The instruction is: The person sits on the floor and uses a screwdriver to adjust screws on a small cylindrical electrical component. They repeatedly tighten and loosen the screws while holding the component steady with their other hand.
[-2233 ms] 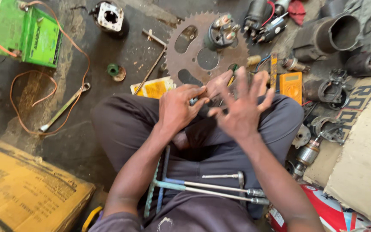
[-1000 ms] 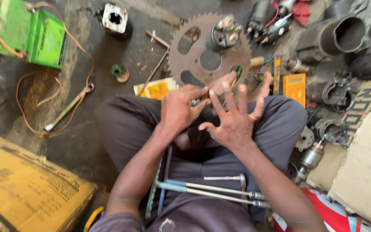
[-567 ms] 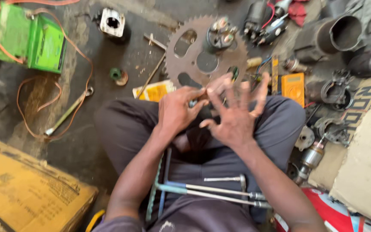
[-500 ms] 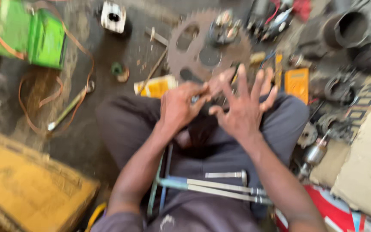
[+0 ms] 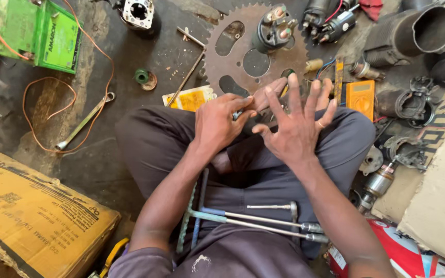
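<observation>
I sit cross-legged on the floor in dark trousers. My left hand (image 5: 221, 122) is closed around a small metal part pinched at its fingertips, above my lap. Beside it my right hand (image 5: 298, 123) is spread wide, fingers apart and palm down, its fingertips near that part; it holds nothing. Several long T-handle tools (image 5: 248, 219) lie across my lap, under my forearms. Just beyond my hands a large rusty sprocket (image 5: 243, 56) lies flat on the ground.
A green battery (image 5: 37, 33) with orange wire lies far left, a spanner (image 5: 83, 122) beside it. An orange multimeter (image 5: 360, 98), a yellow packet (image 5: 189, 98), motor parts and dark cylinders (image 5: 418, 31) crowd the right. Cardboard (image 5: 32, 211) lies near left.
My right hand has stayed spread while shifting slightly beside the left. The left hand keeps its grip on the small part. The camera view wobbled.
</observation>
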